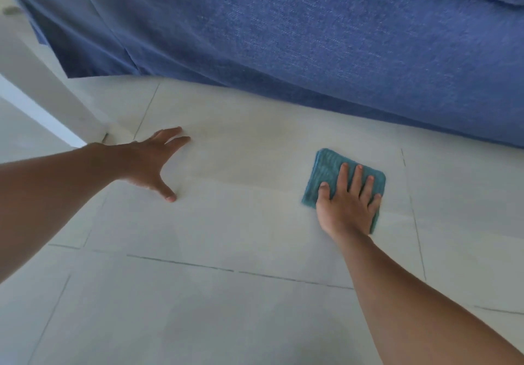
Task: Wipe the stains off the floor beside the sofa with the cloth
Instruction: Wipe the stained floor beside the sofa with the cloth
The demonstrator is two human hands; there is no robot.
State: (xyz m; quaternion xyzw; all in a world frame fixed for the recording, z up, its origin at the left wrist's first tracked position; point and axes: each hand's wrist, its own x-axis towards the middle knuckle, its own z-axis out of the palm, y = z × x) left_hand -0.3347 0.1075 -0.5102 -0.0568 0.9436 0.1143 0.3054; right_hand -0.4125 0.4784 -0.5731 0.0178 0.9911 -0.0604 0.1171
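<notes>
Right hand [347,208] pressing flat on cloth [326,166] — faint stain [249,140] lying leftward, toward sofa [312,38] edge; left hand [150,163] splayed, bracing on floor [226,322].

Teal ribbed cloth [329,174], folded square, flat on pale tiled floor [226,293], near blue sofa [312,38]

Sofa [312,38] cut off at top, cloth [326,171] partly hidden under right hand [347,208]
</notes>
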